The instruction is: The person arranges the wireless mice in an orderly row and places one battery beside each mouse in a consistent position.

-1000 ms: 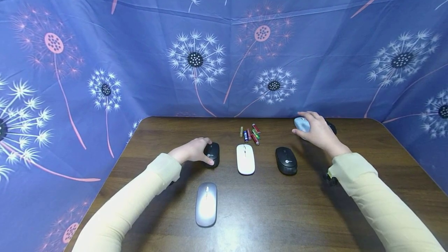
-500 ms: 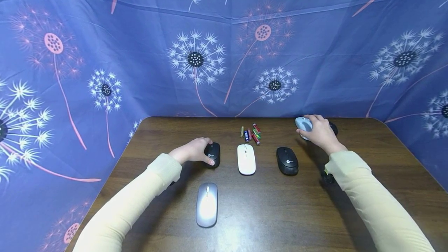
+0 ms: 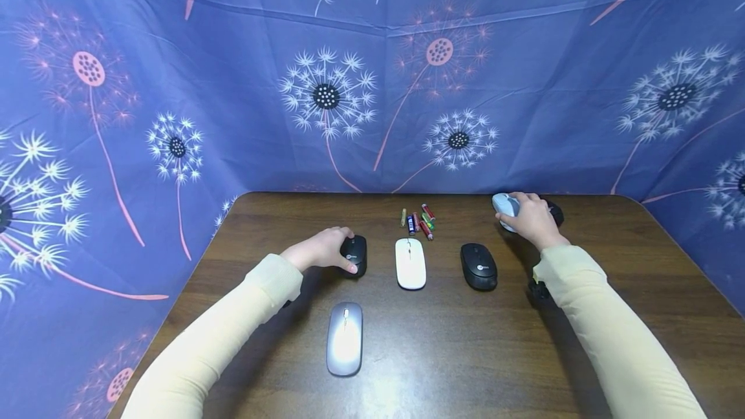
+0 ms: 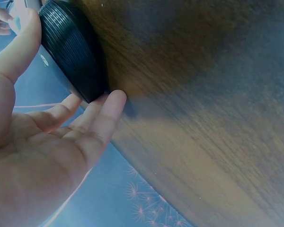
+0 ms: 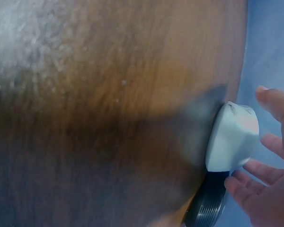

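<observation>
My left hand (image 3: 317,251) holds a black computer mouse (image 3: 354,252) at the left of the table, thumb on one side and fingers at the other. In the left wrist view, the thumb and fingertips rest against the mouse's ribbed edge (image 4: 75,52). At the far right, my right hand (image 3: 532,220) is over a light blue mouse (image 3: 505,205). The right wrist view shows its thumb apart from that pale mouse (image 5: 234,137) and its fingers spread beside it. Another black mouse (image 3: 555,212) sits right beside the light blue one, partly hidden by the hand.
Between the hands lie a white mouse (image 3: 410,264) and a black mouse (image 3: 479,266). A grey mouse (image 3: 344,340) lies nearer the front. Several small batteries (image 3: 416,222) are scattered behind the white mouse. A blue dandelion-print cloth (image 3: 372,83) hangs at the table's back edge.
My right hand has lowered slightly and drawn back over the light blue mouse, so more of it shows; its forearm has swung a little left. The left hand stays on the black mouse.
</observation>
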